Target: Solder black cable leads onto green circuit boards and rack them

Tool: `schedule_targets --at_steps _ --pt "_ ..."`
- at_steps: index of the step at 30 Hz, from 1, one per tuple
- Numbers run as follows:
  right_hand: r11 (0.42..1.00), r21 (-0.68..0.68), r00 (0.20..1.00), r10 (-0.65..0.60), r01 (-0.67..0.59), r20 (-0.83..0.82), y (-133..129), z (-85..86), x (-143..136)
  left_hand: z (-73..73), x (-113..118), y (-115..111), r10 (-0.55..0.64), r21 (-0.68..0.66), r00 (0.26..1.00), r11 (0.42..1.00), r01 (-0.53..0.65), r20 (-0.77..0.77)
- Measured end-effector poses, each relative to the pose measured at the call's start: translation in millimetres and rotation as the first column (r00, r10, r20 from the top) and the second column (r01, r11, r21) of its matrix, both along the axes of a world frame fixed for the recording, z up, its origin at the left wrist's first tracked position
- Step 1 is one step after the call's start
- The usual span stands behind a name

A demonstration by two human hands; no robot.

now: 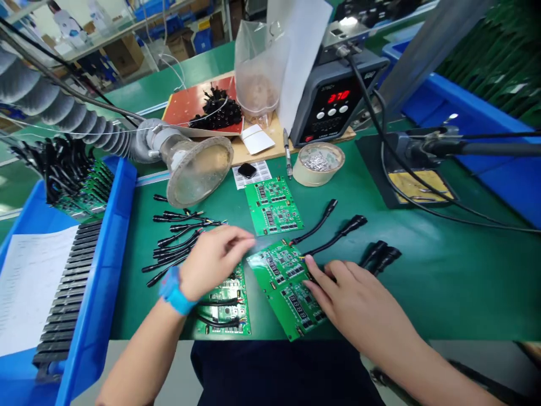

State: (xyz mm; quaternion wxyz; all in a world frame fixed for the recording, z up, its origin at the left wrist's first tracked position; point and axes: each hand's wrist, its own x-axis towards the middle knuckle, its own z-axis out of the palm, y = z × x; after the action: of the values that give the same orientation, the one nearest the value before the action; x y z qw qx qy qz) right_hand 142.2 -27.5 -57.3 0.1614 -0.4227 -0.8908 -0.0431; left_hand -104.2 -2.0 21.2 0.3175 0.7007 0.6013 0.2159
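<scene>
A green circuit board (281, 287) with digit displays lies tilted near the table's front edge. My right hand (350, 293) grips its right side, thumb and index finger at the wire ends of a black cable (338, 235). A second black cable (316, 225) meets the board's top edge. Over the board's upper left corner, my left hand (220, 256), with a blue wristband, has thumb and index finger pinched together; what they hold, if anything, is blurred. Partly under that hand lies another circuit board (228, 316) with black cables across it. A third circuit board (274, 206) lies behind.
Loose black cables (175, 251) lie left. A blue bin (112, 237) with boards stands far left, below a fume hose funnel (198, 169). Behind are a solder station (338, 101), a round tub (319, 163) and a pen (288, 153). An iron stand (406, 169) is right.
</scene>
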Motion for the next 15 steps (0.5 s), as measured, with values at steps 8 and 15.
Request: schedule_targets --at_steps 8,15 --pt "0.916 -0.215 0.938 0.309 -0.338 -0.158 -21 32.4 -108 6.8 -67 -90 0.619 0.228 0.775 0.742 -0.630 0.127" --pt "0.830 -0.427 0.926 0.373 -0.358 -0.050 -34 30.1 -207 -57.9 -48 -185 -0.033 0.524 0.994 0.847 0.083 -0.104"
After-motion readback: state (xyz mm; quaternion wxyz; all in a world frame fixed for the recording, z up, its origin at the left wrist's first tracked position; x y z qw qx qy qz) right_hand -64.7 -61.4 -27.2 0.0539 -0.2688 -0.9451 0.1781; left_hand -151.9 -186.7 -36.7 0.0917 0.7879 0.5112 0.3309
